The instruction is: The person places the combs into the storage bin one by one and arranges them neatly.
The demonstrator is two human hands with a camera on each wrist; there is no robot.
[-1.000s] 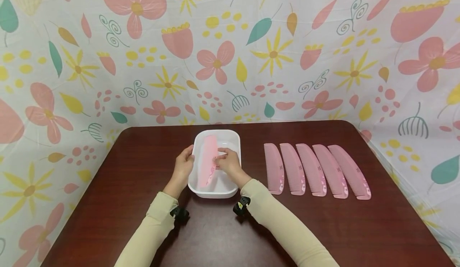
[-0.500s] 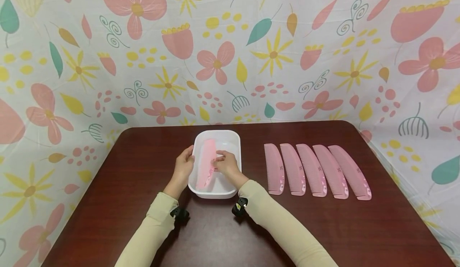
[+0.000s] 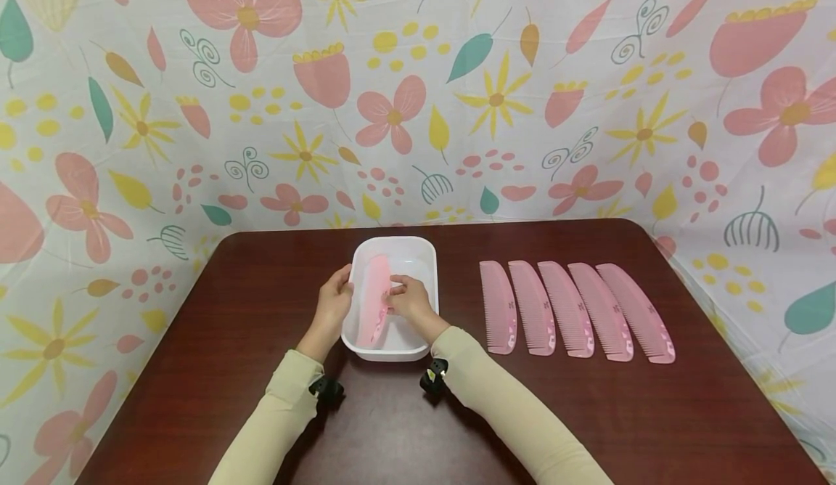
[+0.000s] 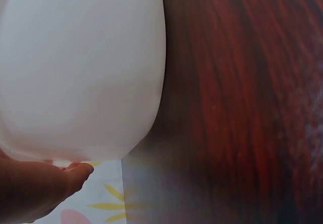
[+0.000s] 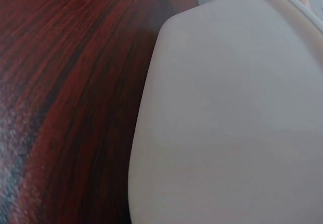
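Note:
A white plastic tub (image 3: 392, 356) stands on the table, and a pink comb (image 3: 374, 300) is inside it along the left side, its long axis running front to back. At the comb's right edge my right hand (image 3: 410, 300) reaches over the tub and pinches it between thumb and fingers. My left hand (image 3: 334, 300) grips the tub's left rim. In the left wrist view, the fingers (image 4: 75, 176) lie against the tub wall (image 4: 91, 72). The right wrist view is mostly the tub's outer wall (image 5: 227, 108); the pinching fingers are hidden there.
To the right of the tub, several pink combs (image 3: 555, 311) lie side by side in a row on the dark brown table (image 3: 392, 427). Behind the table hangs a flowered cloth (image 3: 418, 107).
The comb in my right hand has shifted slightly left and toward me, lower in the tub, with the right hand moving left along with it. The left hand has stayed on the tub's rim.

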